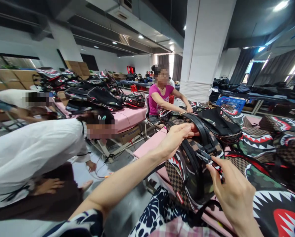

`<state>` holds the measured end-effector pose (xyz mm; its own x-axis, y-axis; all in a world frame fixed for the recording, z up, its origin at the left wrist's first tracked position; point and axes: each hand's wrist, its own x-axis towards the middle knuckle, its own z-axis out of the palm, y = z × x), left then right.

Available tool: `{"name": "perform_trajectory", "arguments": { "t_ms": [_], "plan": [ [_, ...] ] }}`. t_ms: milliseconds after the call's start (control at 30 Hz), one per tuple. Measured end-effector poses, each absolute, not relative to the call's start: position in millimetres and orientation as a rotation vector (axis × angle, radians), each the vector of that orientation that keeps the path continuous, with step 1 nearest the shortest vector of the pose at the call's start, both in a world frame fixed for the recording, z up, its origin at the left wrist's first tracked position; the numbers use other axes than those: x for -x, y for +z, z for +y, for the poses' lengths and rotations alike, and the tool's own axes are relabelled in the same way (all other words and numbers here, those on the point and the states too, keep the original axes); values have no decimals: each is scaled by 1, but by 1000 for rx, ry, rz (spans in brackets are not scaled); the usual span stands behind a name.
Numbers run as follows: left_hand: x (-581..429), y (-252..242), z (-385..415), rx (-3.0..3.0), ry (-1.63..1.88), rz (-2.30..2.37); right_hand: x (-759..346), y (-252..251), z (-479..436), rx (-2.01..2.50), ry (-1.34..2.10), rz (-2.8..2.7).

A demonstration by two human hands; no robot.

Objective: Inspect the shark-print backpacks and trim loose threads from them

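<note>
Shows nearest, along the bottom of the frame, navy-and-white patterned clothing [149, 210] and, just right of it, a pink checked cloth [182, 228]. Reaches in from the lower left with the left hand [178, 136], near the centre, at the top of a checkered backpack [192, 174], itself right of centre. Holds its fingers fairly straight and close together, with the tips partly behind a black strap [200, 126]. Cannot tell a firm grip from a light touch there. Pinches, with the right hand [232, 184] at the lower right, small metal snips [203, 156] narrowly between thumb and forefinger, blades toward the upper left, over the dark upper part of the backpack. Cannot tell contact between blades and fabric. Has the backpack at the near side of a pink-topped table [149, 143], beside further shark-print bags [276, 210] filling the right of the frame.

Shows at the left a co-worker in a white top [39, 148], bent forward. Includes farther off, just above centre, a seated person in a magenta top [159, 95], arms stretched toward the bags. Has left of centre a second pink table [127, 120], piled with dark bags [95, 97]. Shows behind, at the upper right of centre, a white pillar [201, 49], with a blue crate [231, 103] right of its foot. Includes, deeper still, dark curtains [238, 74] at the right.
</note>
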<state>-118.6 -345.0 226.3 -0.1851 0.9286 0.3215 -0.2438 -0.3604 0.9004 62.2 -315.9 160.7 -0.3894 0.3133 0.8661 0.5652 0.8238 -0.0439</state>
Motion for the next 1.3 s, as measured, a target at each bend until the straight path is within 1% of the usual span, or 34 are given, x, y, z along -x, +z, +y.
{"name": "perform_trajectory", "arguments": {
  "t_ms": [233, 600, 733, 900, 1000, 1300],
  "plan": [
    [119, 227, -346, -1183, 1675, 894, -55, 169, -320, 666, -476, -2024],
    [120, 224, -347, -1141, 1666, 839, -54, 175, -328, 719, -567, -2045],
    [120, 223, -346, -1134, 1664, 855, -51, 170, -325, 715, -481, -2032],
    [120, 221, -347, -1112, 1669, 881, -50, 160, -320, 724, -209, -1977],
    [120, 221, -347, -1107, 1678, 889, -54, 158, -318, 717, -136, -1969],
    [118, 221, -347, -1126, 1667, 870, -56, 171, -321, 633, -400, -2044]
  ]
}}
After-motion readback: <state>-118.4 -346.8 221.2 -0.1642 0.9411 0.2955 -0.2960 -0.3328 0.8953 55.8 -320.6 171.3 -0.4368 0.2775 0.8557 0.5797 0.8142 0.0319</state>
